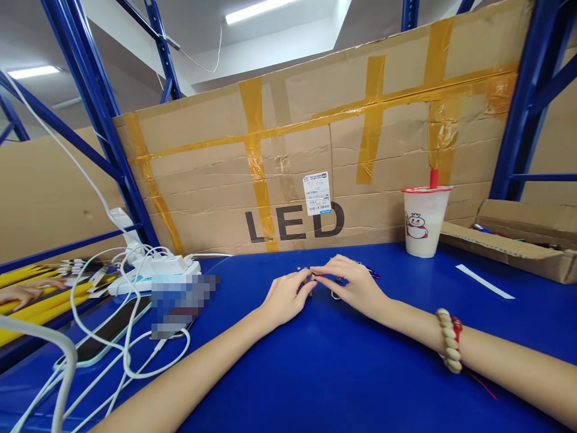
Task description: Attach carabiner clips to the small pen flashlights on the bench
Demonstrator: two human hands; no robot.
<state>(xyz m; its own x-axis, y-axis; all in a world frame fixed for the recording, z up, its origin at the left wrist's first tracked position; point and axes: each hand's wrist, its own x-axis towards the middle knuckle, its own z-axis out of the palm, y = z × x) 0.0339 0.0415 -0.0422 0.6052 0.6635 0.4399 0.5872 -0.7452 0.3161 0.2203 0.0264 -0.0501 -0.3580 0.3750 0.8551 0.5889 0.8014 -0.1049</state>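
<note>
My left hand (287, 296) and my right hand (354, 284) meet over the middle of the blue table (311, 373). Both are closed in a pinch, fingertips together around a tiny shiny piece (312, 276) that is too small to name. Just under my right hand a small metal ring (335, 295) shows in part. A thin dark purple item (374, 273) pokes out behind that hand, mostly hidden. Other tiny bits lie behind the fingertips, too small to make out.
On the left are a power strip (155, 264) with tangled white cables, a phone (110, 331) and a pixelated item. A lidded drink cup (424, 222), a white strip (484, 281) and an open cardboard box (541, 240) stand right. Another person's hand (27, 293) touches yellow rods.
</note>
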